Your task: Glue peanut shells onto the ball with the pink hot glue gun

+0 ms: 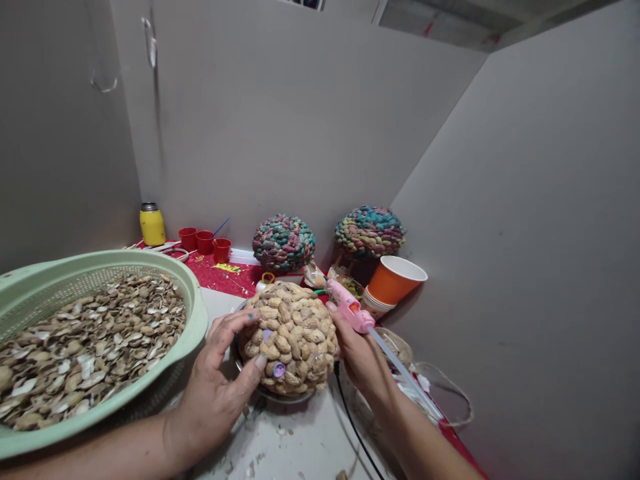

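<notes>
A round ball covered in peanut shells (300, 333) sits in a shallow metal dish (287, 398) on the table. Small purple patches show between its shells. My left hand (220, 373) grips the ball's left side, index finger on the upper part and thumb lower on the front. In my right hand (360, 353) is a pink hot glue gun (350, 305), its nozzle pointing up and left beyond the ball. A long clear glue stick (405, 373) sticks out of its back. That hand's fingers are partly hidden behind the gun and ball.
A green colander (197, 313) full of split shells stands at left. Behind are a yellow bottle (151, 225), red cups (205, 242) and two multicoloured shell balls (284, 243). Paper cups (395, 280) lean at right. A black cord (350, 413) crosses the table. Walls close in the back and right.
</notes>
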The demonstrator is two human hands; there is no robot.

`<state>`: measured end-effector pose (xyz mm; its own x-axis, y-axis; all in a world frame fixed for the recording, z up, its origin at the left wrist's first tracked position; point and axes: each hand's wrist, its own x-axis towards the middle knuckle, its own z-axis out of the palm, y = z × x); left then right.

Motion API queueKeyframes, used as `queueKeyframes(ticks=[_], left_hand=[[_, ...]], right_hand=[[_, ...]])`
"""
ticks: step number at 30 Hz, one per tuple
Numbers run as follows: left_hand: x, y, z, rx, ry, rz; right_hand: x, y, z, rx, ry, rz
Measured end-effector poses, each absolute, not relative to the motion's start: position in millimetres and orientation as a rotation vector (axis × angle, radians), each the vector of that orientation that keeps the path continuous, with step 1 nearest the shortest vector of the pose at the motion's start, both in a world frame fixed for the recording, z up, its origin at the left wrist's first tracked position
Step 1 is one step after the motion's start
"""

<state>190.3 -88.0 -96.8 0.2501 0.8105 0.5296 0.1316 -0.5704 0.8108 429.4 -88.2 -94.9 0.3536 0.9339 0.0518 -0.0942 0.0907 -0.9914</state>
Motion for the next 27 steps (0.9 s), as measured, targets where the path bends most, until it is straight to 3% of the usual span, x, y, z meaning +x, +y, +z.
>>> queueKeyframes(ticks=[27], left_hand=[[196.1,-85.4,-88.1,1.862,0.864,1.324]], right_hand=[[433.2,-85.2,-99.5,-1.224,-0.926,0.93]])
